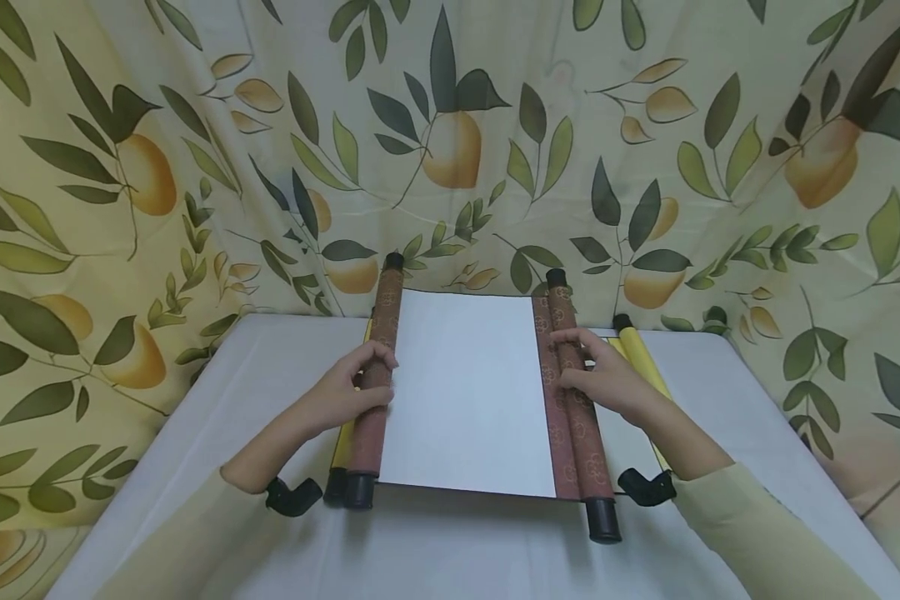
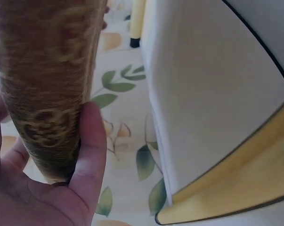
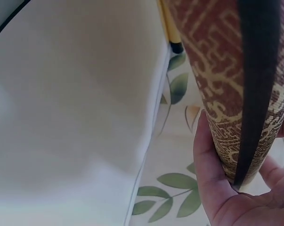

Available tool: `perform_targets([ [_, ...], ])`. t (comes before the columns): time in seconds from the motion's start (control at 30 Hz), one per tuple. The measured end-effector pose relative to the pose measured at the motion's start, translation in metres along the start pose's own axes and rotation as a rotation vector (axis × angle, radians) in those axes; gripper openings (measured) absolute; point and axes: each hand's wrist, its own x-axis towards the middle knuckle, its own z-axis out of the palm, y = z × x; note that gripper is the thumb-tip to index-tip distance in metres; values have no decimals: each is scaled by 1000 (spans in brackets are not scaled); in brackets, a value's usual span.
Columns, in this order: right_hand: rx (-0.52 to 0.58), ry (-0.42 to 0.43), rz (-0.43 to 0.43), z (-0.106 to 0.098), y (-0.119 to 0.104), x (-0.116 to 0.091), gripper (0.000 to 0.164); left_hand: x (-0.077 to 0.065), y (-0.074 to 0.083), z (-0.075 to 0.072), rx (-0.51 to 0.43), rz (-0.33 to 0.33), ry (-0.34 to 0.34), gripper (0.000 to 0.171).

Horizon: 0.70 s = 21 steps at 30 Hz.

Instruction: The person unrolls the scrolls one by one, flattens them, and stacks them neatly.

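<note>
A hanging scroll with a blank white sheet (image 1: 465, 392) is held partly unrolled between two reddish-brown patterned rollers with black end caps. My left hand (image 1: 345, 393) grips the left roller (image 1: 367, 437), thumb and fingers curled round it. Round the right roller (image 1: 588, 450) curl the fingers of my right hand (image 1: 607, 375); a strip of brown patterned border shows beside that roller. Gold motifs stand out on the roller (image 3: 217, 89) in the right wrist view. Close up in the left wrist view, fingers also wrap the brown roller (image 2: 47, 75).
Underneath lies a second scroll with yellow rollers: its right roller (image 1: 645, 358) shows beyond my right hand, its left roller (image 1: 340, 454) beside the brown one. Both are on a white-covered table (image 1: 450, 550). A leaf-and-fruit patterned curtain (image 1: 450, 225) hangs behind the table.
</note>
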Motion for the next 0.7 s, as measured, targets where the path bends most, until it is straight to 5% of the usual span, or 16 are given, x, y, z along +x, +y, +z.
perform_targets([
  [0.23, -17, 6, -27, 0, -2, -4, 50, -6, 0, -7, 48, -58, -21, 24],
  [0.4, -43, 11, -36, -3, 0, -4, 52, -3, -13, -9, 26, 12, -13, 22],
  [0.7, -27, 3, -30, -5, 0, -5, 49, -14, 14, -14, 67, -19, -10, 22],
])
